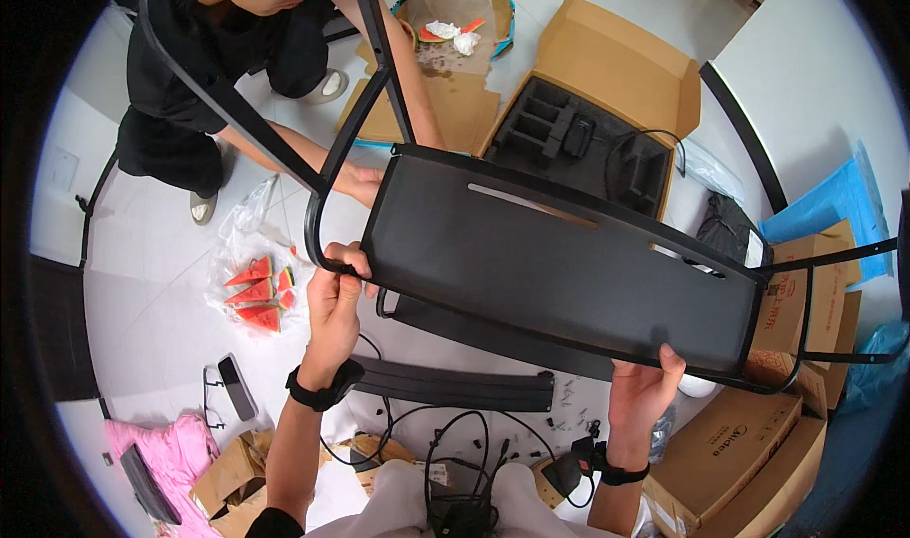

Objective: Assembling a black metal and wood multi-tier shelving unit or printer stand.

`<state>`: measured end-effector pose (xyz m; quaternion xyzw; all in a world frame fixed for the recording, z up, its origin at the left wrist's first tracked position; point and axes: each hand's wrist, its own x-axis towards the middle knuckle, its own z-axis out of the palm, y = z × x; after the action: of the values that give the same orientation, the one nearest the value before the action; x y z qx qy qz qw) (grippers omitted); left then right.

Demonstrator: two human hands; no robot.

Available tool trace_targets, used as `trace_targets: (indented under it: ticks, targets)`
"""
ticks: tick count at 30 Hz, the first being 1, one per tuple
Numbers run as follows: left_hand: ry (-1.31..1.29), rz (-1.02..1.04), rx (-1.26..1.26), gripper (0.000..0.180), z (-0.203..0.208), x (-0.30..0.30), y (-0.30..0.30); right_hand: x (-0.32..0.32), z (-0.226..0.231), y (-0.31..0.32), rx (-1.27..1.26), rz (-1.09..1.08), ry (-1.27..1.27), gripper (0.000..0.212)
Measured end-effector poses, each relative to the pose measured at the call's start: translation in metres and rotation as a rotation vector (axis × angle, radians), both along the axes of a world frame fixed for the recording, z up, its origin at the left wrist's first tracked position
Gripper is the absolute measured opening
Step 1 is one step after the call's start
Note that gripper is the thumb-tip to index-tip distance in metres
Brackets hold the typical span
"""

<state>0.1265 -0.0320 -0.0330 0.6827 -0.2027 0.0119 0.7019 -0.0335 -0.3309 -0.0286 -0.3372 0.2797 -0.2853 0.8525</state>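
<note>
A black metal shelf rack (559, 254) with a slotted tray and tubular side frames is held up in front of me, above the floor. My left hand (338, 287) is closed round the tube at the tray's near left corner. My right hand (645, 391) grips the tray's near edge toward the right end, thumb up at the rim and fingers partly hidden beneath. At the far left corner another person's hand (360, 183) touches the rack. Below it, a long black panel (502, 337) and a ribbed black strip (455, 383) show.
An open cardboard box (616, 45) with black foam stands beyond the rack. Watermelon slices (254, 294) lie on a plastic bag at left, near a phone (237, 386). Small screws (566, 415) and black cables (483, 424) lie near me. Cardboard boxes (725, 453) crowd the right.
</note>
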Motion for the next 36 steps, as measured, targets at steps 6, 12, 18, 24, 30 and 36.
trace_targets:
  ticks: [6, 12, 18, 24, 30, 36]
  targets:
    - [0.000, 0.076, -0.041, 0.024, -0.006, 0.000, 0.000, 0.003, -0.001, 0.002, -0.023, 0.088, -0.063, 0.049]
    - [0.041, 0.014, -0.014, 0.028, -0.006, -0.001, 0.006, 0.003, 0.007, 0.007, -0.018, 0.026, -0.042, 0.050]
    - [-0.164, 0.070, 0.129, 0.072, 0.033, 0.011, 0.006, -0.001, 0.021, -0.014, -0.106, -0.058, -0.085, 0.058]
    - [-0.232, 0.185, 0.098, 0.079, 0.080, 0.031, 0.006, 0.012, 0.054, -0.018, -0.056, -0.121, -0.130, 0.059]
    - [-0.249, 0.110, 0.062, 0.073, 0.119, 0.047, -0.003, 0.020, 0.066, -0.017, -0.013, -0.054, -0.214, 0.056]
    - [-0.245, 0.068, -0.012, 0.076, 0.143, 0.054, -0.005, 0.031, 0.083, -0.010, -0.002, -0.017, -0.239, 0.055]
